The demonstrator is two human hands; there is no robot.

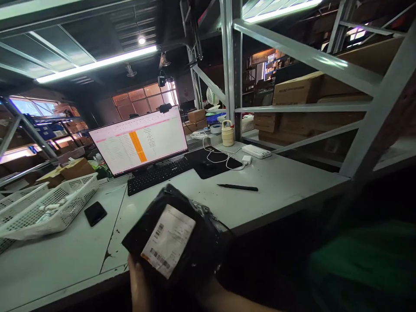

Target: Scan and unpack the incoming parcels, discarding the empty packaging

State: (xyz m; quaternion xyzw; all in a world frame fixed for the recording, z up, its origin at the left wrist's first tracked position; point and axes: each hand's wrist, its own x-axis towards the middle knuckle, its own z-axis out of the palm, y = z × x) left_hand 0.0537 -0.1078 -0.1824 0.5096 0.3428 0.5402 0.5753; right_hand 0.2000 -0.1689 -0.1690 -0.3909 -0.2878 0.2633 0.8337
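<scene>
A black plastic-wrapped parcel (201,242) is held up tilted in front of the desk's near edge. On its face is a white shipping label (169,240) with barcodes and small print I cannot read. My left hand (138,277) grips the parcel's lower left side, its fingers partly hidden. From the lower right, my right hand (212,288) supports the parcel's underside; its fingers are in shadow and behind the package. Beyond the parcel lie a black keyboard (159,175) and a dark pen or cutter (238,187).
A monitor (139,141) showing a spreadsheet stands on the desk (276,186). Left are white plastic baskets (69,197) and a black phone (95,213). Behind are a cream flask (228,133), a white power bank (256,151) and cables. A metal rack frame (302,108) rises at right, with cardboard boxes behind.
</scene>
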